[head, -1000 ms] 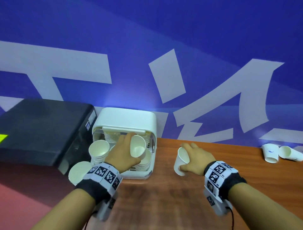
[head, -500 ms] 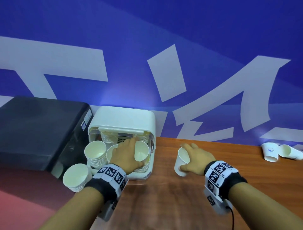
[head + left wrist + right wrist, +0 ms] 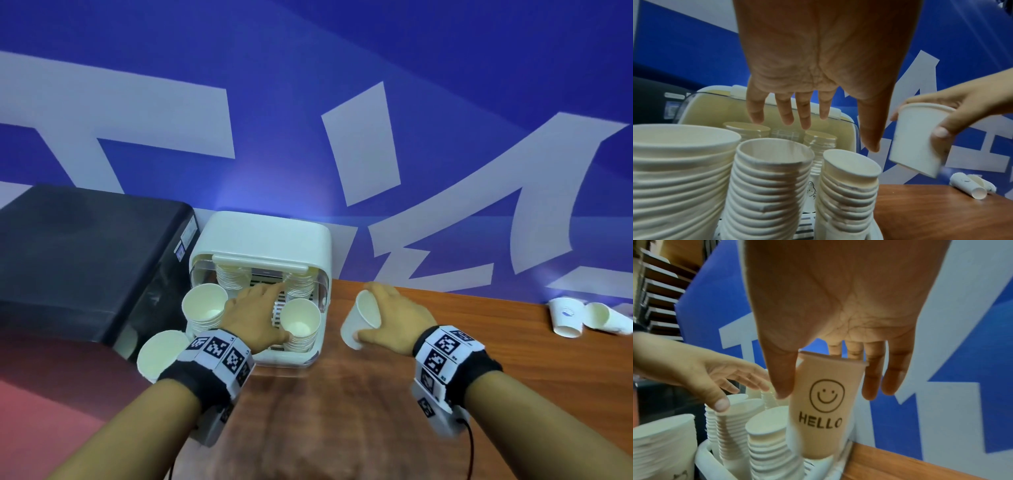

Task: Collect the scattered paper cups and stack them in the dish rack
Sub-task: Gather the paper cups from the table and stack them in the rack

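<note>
The white dish rack (image 3: 284,358) stands at the table's back left and holds several stacks of paper cups (image 3: 772,178). My left hand (image 3: 274,308) hovers open over the rack with straight, spread fingers (image 3: 787,112) and holds nothing. Its thumb is next to the front right stack (image 3: 299,320). My right hand (image 3: 376,313) grips a single paper cup (image 3: 356,325) just right of the rack, tilted, with a smiley and "HELLO" printed on it (image 3: 824,402). Two loose cups (image 3: 567,317) (image 3: 608,320) sit at the far right of the table.
A black box (image 3: 78,260) stands left of the rack, against the blue wall with white letters. Another cup stack (image 3: 157,353) stands beside the rack's front left corner. The wooden table (image 3: 376,411) stretches to the right; a red surface (image 3: 51,394) lies at the lower left.
My left hand set its cup onto the front right stack in the rack and let go; its fingers are now straight. The right hand with its cup has barely moved.
</note>
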